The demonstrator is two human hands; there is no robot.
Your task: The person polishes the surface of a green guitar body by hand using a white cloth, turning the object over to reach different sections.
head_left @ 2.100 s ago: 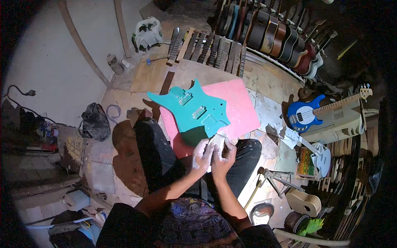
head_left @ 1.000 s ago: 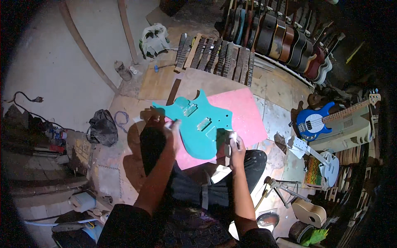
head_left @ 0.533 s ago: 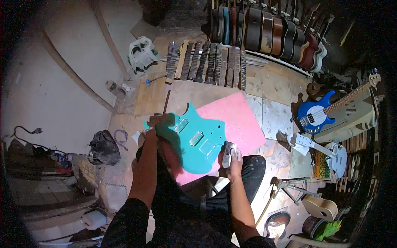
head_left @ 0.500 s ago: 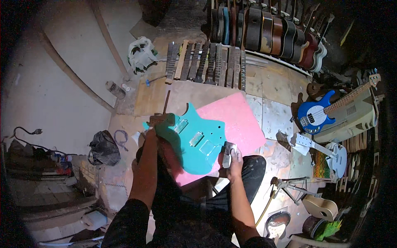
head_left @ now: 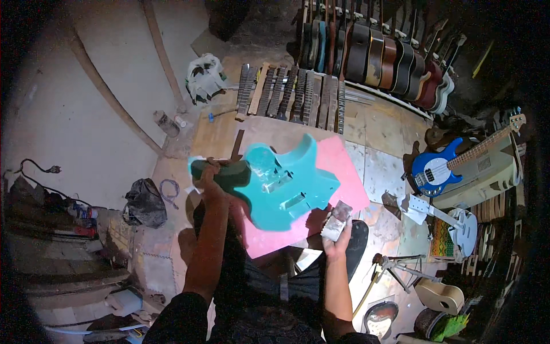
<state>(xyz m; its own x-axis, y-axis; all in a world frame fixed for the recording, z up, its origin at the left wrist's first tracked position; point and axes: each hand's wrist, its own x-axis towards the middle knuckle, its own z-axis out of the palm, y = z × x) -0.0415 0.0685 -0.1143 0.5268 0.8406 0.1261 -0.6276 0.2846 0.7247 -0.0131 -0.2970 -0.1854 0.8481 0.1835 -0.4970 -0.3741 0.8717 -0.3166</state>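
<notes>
My left hand (head_left: 211, 179) grips one horn of a teal guitar body (head_left: 281, 186) and holds it up above a pink sheet (head_left: 344, 178) on the floor. The body has routed pickup cavities and no neck. My right hand (head_left: 337, 238) is shut on a folded piece of grey sandpaper (head_left: 337, 221), just below the guitar body's lower edge and not touching it. My dark-trousered legs lie under both arms.
A row of guitar necks (head_left: 292, 94) lies on the floor beyond the pink sheet, with a rack of guitars (head_left: 378, 54) behind. A blue bass guitar (head_left: 441, 169) rests at right. A black bag (head_left: 144, 200) and cable sit at left.
My hands came apart from in front of me. The left hand took hold of the teal guitar body and lifted and turned it; the right hand now holds sandpaper beside it.
</notes>
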